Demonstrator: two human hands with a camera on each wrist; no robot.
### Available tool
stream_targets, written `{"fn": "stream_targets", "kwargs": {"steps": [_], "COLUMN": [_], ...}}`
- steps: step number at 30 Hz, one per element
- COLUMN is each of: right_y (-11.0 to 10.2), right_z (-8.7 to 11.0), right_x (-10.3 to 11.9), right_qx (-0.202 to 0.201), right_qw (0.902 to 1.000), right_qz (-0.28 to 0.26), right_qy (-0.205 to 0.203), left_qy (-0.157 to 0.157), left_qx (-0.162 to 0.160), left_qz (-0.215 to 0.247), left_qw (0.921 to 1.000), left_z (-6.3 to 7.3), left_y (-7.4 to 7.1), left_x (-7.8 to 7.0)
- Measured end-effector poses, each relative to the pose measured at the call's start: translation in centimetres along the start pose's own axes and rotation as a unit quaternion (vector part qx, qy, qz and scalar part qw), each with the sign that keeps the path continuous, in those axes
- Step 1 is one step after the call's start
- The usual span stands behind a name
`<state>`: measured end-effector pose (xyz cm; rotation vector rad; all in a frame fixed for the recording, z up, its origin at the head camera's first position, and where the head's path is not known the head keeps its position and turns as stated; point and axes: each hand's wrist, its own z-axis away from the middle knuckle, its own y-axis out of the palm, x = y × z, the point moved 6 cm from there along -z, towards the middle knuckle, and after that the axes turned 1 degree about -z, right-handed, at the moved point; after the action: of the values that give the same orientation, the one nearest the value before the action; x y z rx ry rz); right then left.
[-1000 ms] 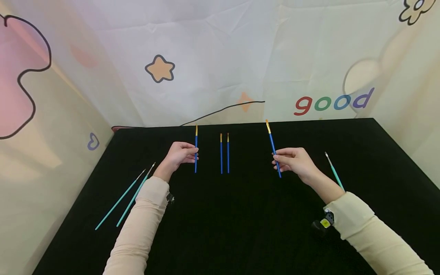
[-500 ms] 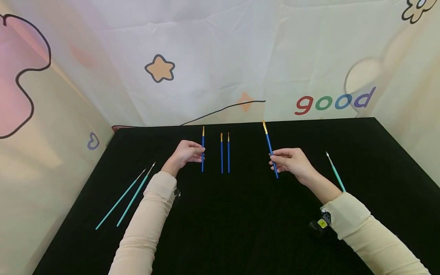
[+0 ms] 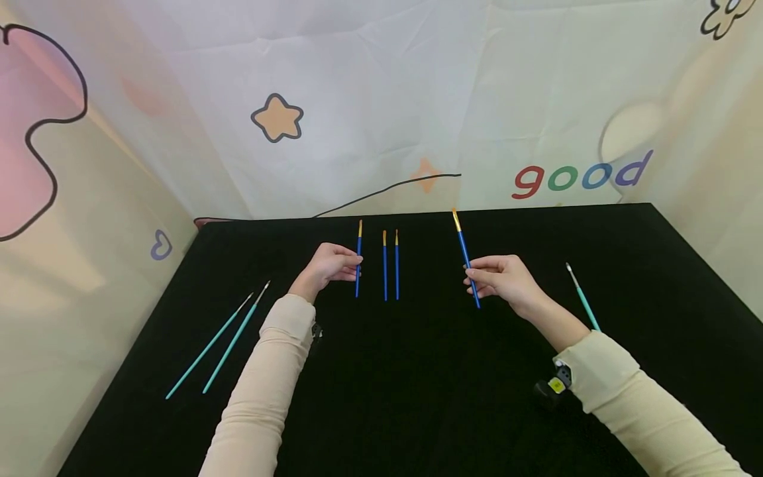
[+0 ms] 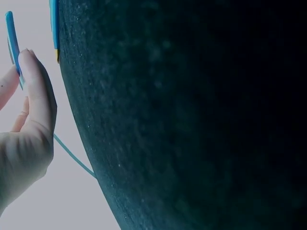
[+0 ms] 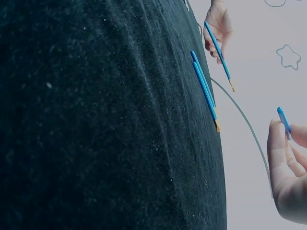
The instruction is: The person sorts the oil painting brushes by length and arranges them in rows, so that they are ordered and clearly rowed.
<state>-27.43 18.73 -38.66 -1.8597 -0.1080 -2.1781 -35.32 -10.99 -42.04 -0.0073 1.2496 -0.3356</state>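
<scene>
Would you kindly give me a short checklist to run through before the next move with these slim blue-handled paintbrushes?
1. Left hand pinches a slim blue-handled, gold-ferruled paintbrush: ok.
2. Right hand pinches a matching blue-handled paintbrush, tilted in the head view: ok.
3. Two more blue-handled paintbrushes lie side by side on the black tabletop, with a gap in the head view: ok.
4. Two slender turquoise-handled paintbrushes are uncovered by the cream left sleeve: ok.
5. Right-side turquoise-handled paintbrush is fully visible past the cream right sleeve: not ok, its lower end is hidden.
6. That sleeve is not touching this brush: cannot tell.
</scene>
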Motion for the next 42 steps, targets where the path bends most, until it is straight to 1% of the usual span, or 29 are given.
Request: {"fn": "stream_targets", "kwargs": {"steps": [8,15,21,24,28,35,42], "right_y": [0.1,0.3,0.4,0.5,0.7,1.2,1.7], "right_z": [-0.1,-0.4,-0.6,-0.7,-0.9,-1.4,-2.1], "right_x": [0.1,0.2,0.3,0.3,0.2,0.1,0.0], "right_qx": [0.002,0.005,0.005,0.004,0.005,0.009,0.015], "right_qw": [1.0000,1.0000,1.0000,1.0000,1.0000,0.9999,0.9998], "right_qz": [-0.004,0.002,0.004,0.005,0.006,0.008,0.009], "right_qy": [0.003,-0.008,-0.007,-0.006,-0.002,-0.004,-0.006], "left_qy": [-0.013,-0.025,-0.042,-0.045,-0.047,-0.058,-0.050], "left_qx": [-0.005,-0.008,-0.002,0.002,0.002,-0.004,-0.013], "left_qz": [0.000,0.000,-0.015,-0.024,-0.024,-0.032,-0.050], "left_qw": [0.9999,0.9997,0.9990,0.9987,0.9986,0.9978,0.9974], "left_z": [-0.4,-0.8,-1.0,-1.2,-1.4,-1.5,-1.4], "left_y": [0.2,0.3,0.6,0.8,1.0,1.1,1.3], "left_x": [0.1,0.4,0.7,0.7,0.8,0.7,0.5]}}
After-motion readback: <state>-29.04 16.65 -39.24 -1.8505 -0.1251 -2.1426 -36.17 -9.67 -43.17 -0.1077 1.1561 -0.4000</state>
